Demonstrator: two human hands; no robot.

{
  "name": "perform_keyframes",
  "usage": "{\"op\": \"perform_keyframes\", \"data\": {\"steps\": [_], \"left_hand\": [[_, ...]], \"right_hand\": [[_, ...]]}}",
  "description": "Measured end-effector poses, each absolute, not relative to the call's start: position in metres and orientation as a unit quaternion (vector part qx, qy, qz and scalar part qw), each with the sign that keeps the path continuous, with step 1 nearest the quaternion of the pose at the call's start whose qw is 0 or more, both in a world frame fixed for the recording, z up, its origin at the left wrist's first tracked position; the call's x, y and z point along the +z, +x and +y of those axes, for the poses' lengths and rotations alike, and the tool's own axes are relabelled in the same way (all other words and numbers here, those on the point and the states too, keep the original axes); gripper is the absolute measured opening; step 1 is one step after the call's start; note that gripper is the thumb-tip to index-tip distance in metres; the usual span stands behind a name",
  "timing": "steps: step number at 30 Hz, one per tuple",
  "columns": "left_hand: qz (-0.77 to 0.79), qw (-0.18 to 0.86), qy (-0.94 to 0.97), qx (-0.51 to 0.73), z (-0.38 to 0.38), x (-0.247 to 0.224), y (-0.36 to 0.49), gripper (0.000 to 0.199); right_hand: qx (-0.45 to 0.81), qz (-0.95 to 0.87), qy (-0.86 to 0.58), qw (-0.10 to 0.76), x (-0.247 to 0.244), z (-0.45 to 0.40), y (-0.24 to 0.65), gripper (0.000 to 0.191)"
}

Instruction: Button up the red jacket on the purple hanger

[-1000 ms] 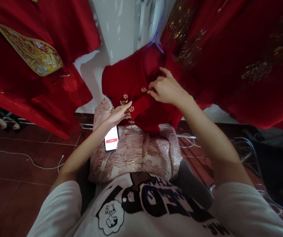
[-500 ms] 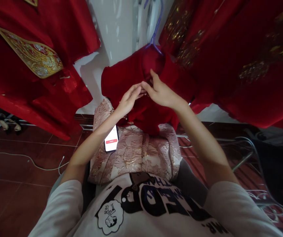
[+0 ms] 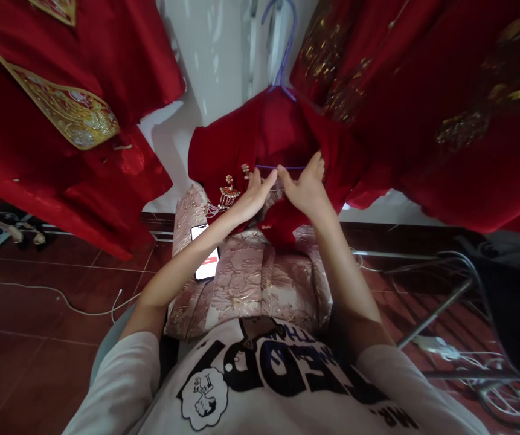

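a phone (image 3: 208,268) lies on pink brocade cloth (image 3: 241,281), at seven o'clock from the left hand (image 3: 254,198). a beaded ornament (image 3: 229,194) sits at that hand's nine o'clock. the left grip is narrow, fingers at the left edge of the red garment's (image 3: 224,148) opening; whether they pinch cloth, i cannot tell. the garment spreads under both hands, its purple hanger (image 3: 281,74) at twelve o'clock. the right hand's (image 3: 307,190) grip is wide, thumb apart from fingers at the opening's right edge.
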State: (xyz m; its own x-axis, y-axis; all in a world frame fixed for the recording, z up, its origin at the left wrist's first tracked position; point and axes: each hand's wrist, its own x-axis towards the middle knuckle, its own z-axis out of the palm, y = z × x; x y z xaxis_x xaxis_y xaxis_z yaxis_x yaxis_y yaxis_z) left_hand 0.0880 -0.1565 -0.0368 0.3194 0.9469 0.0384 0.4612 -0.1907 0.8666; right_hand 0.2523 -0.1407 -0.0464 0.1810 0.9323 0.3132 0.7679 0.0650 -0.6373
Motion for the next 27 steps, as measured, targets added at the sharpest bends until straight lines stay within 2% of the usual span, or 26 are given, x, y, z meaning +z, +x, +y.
{"op": "perform_keyframes", "data": {"steps": [3, 8, 12, 16, 23, 27], "left_hand": [[0.567, 0.368, 0.656, 0.335, -0.159, -0.036, 0.087, 0.105], [0.628, 0.187, 0.649, 0.387, -0.131, -0.038, 0.058, 0.094], [0.578, 0.084, 0.696, 0.418, -0.089, -0.030, 0.022, 0.083], [0.567, 0.063, 0.718, 0.400, -0.057, -0.017, 0.001, 0.072], [0.543, 0.044, 0.737, 0.401, -0.037, -0.013, -0.005, 0.056], [0.512, 0.060, 0.755, 0.406, -0.029, -0.005, -0.008, 0.054]], "right_hand": [[0.056, -0.597, -0.712, 0.366, -0.049, -0.134, 0.254, 0.105], [-0.034, -0.573, -0.745, 0.341, -0.034, -0.128, 0.287, 0.084], [-0.040, -0.578, -0.750, 0.320, -0.015, -0.126, 0.308, 0.074], [-0.027, -0.585, -0.750, 0.307, 0.003, -0.126, 0.308, 0.063], [0.014, -0.603, -0.739, 0.300, 0.029, -0.133, 0.312, 0.061], [0.071, -0.596, -0.724, 0.340, 0.034, -0.140, 0.326, 0.041]]}}
